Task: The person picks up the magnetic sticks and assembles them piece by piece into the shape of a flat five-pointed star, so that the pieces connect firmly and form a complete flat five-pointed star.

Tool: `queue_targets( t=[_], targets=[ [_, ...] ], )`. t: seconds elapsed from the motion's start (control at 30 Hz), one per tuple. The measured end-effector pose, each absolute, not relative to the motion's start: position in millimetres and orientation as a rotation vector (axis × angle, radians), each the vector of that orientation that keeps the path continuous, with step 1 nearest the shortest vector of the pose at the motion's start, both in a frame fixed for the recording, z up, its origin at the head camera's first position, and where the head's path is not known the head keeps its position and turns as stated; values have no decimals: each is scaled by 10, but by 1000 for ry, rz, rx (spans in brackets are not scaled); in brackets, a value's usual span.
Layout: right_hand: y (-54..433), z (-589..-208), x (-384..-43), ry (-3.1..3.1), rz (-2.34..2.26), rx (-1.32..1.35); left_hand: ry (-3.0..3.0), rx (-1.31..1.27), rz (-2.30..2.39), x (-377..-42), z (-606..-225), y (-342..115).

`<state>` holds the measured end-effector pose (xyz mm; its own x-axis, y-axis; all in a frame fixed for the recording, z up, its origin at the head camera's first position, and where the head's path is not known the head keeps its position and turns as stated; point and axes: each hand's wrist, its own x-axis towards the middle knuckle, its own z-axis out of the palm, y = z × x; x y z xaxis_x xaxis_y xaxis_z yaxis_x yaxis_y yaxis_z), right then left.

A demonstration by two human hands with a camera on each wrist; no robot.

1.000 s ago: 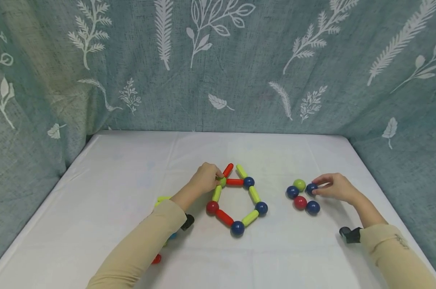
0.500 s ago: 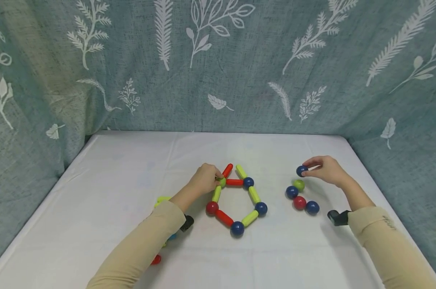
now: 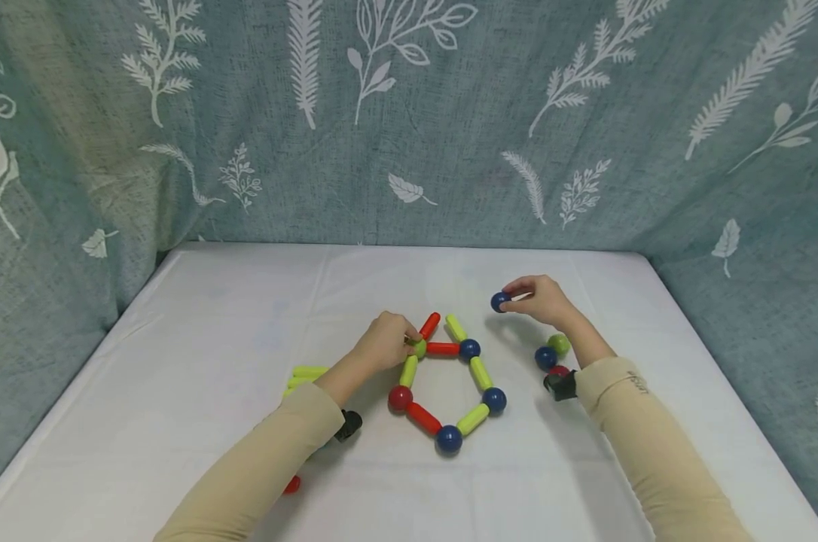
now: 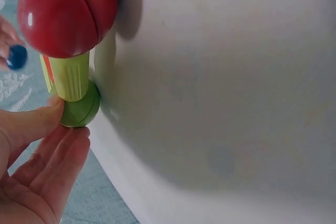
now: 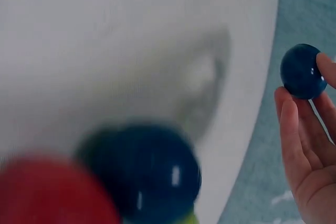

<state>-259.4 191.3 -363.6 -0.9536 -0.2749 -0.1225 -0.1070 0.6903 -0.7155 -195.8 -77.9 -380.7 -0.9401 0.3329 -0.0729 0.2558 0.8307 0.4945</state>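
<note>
A five-sided ring of balls and short rods lies mid-table. At its far left corner my left hand (image 3: 385,339) pinches the green ball (image 4: 81,106) between thumb and fingers. A red rod (image 3: 430,325) sticks out from that ball. A lime rod (image 3: 455,327) points outward from the blue ball (image 3: 470,349) at the far right corner. The ring's near left corner is a red ball (image 4: 63,14). Up and to the right of the ring, my right hand (image 3: 544,299) holds a loose blue ball (image 5: 302,72) in its fingertips, above the tabletop.
Beneath the right wrist, a loose blue ball (image 3: 546,357), a green ball (image 3: 559,345) and a red ball (image 3: 558,371) lie together, partly hidden. Lime rods (image 3: 309,372) and a red piece (image 3: 292,485) show beside the left forearm. A leaf-patterned curtain (image 3: 409,135) hangs behind the table.
My right hand has lifted the blue ball from the loose group and carried it left, toward the ring's far side. The left hand keeps its grip on the green ball.
</note>
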Motion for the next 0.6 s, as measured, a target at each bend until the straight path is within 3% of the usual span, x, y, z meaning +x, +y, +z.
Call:
queue_targets(
  t=[0.6],
  targets=[
    [1083,-3723,-2750,2667,-917,-471,2857,478,717,-1940,-3821,-773]
  ],
)
